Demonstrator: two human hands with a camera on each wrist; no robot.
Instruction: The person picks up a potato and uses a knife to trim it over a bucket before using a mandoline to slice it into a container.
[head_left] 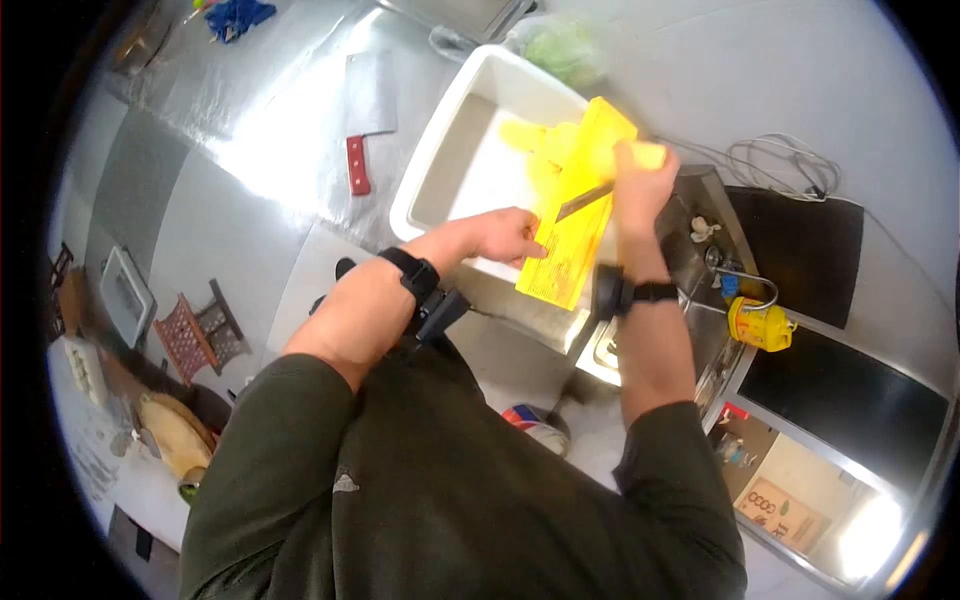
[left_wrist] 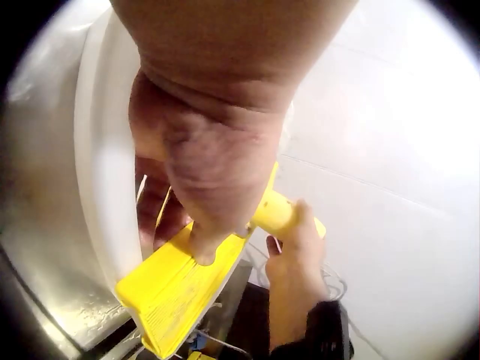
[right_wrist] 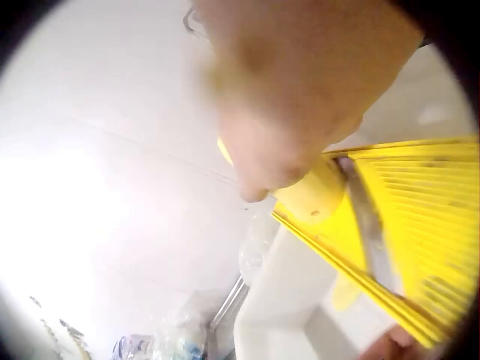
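Note:
A yellow slicer with a slanted metal blade (head_left: pixel 560 270) (left_wrist: pixel 176 296) (right_wrist: pixel 431 217) lies tilted over a white tub (head_left: pixel 428 165). My left hand (head_left: pixel 503 236) (left_wrist: pixel 210 161) grips its long edge near the lower end, thumb on top and fingers underneath. A pale yellow, rounded piece (head_left: pixel 649 156) (left_wrist: pixel 276 215) (right_wrist: pixel 315 196) is in my right hand (head_left: pixel 643 190) (left_wrist: pixel 298 259) (right_wrist: pixel 281 135), against the slicer's face by the blade. Yellow slices (head_left: pixel 530 137) rest inside the tub, partly hidden behind the slicer.
Left of the tub, a cleaver with a red handle (head_left: pixel 358 165) lies on the metal counter. Behind the tub is a clear bag with something green (head_left: pixel 562 52). To the right are a sink with a tap, a yellow bottle (head_left: pixel 760 324), a coiled cable (head_left: pixel 790 165) and a dark mat (head_left: pixel 800 245).

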